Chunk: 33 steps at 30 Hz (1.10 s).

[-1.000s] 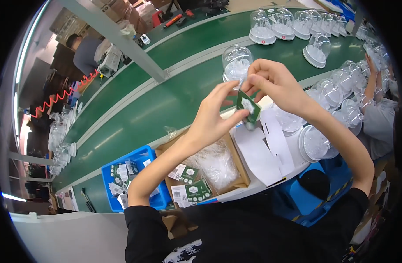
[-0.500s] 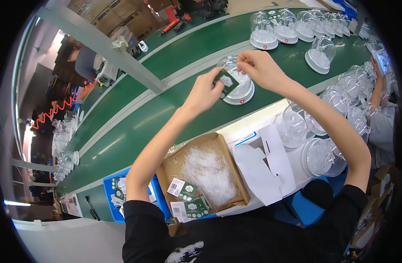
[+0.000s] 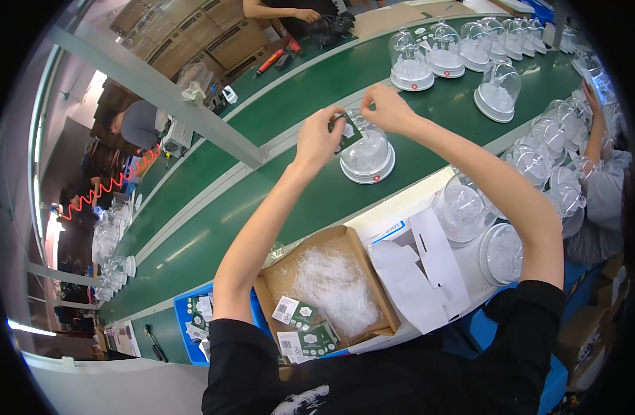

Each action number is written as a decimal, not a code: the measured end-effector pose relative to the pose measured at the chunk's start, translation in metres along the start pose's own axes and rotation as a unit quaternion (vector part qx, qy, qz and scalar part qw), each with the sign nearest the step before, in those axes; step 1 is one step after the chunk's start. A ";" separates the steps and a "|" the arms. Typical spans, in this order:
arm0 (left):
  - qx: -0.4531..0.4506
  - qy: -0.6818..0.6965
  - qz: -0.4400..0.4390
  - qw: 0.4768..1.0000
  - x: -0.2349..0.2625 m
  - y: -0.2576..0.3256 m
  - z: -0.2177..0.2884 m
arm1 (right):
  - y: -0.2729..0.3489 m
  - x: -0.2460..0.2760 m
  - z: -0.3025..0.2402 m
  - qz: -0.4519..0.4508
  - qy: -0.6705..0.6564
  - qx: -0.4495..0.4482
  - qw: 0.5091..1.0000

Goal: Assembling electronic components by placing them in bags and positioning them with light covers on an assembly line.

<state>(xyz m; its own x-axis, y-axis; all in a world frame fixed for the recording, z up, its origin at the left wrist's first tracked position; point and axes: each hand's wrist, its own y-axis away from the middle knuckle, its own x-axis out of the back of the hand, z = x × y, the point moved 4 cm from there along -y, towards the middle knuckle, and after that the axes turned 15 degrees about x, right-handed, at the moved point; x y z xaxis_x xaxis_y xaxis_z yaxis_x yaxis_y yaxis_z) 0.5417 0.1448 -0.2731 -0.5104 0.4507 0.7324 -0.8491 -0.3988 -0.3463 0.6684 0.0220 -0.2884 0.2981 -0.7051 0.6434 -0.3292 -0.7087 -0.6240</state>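
A clear dome on a white round base [image 3: 368, 166] stands on the green bench in front of me, with white contents inside. My left hand [image 3: 319, 135] pinches a green-and-white printed card [image 3: 350, 133] beside the dome's upper part. Just to its right, my right hand [image 3: 387, 109] has thumb and forefinger pressed together close to the dome's top. Whatever sits in that pinch, perhaps something thin, is too small to make out. The card partly covers the dome's upper left side.
Nearer me, a cardboard box [image 3: 385, 308] holds tangled clear plastic strands [image 3: 335, 287] and green cards [image 3: 307, 342]. Left of it sits a blue bin [image 3: 193, 349] with cards. White cardboard [image 3: 418, 277] and many domes [image 3: 463, 207] lie right. More domes [image 3: 445, 55] line the far side.
My right hand has shifted left, closer to the card and my left hand. The card has tilted slightly. At the back, another person's arm has come into view.
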 end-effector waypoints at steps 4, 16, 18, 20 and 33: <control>0.032 0.006 -0.014 0.999 0.000 0.001 -0.006 | -0.001 -0.009 -0.001 0.015 -0.005 0.002 1.000; 0.032 -0.063 -0.052 0.996 0.005 0.005 -0.009 | -0.014 -0.009 -0.019 -0.063 0.106 0.027 0.992; 0.019 -0.082 -0.021 0.996 0.005 0.004 -0.007 | -0.019 -0.012 -0.026 -0.097 0.170 0.054 0.979; 0.014 -0.146 -0.025 0.989 0.009 0.004 -0.008 | -0.021 -0.018 -0.035 -0.121 0.238 0.070 0.961; -0.042 -0.065 -0.027 0.997 0.003 -0.005 0.002 | -0.011 -0.023 -0.028 -0.077 0.023 -0.024 0.996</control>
<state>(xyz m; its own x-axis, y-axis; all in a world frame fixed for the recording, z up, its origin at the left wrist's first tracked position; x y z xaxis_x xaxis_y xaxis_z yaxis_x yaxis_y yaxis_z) 0.5447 0.1465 -0.2676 -0.4466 0.3605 0.8189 -0.8859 -0.3061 -0.3484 0.6406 0.0469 -0.2840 0.3072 -0.5858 0.7500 -0.3263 -0.8052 -0.4952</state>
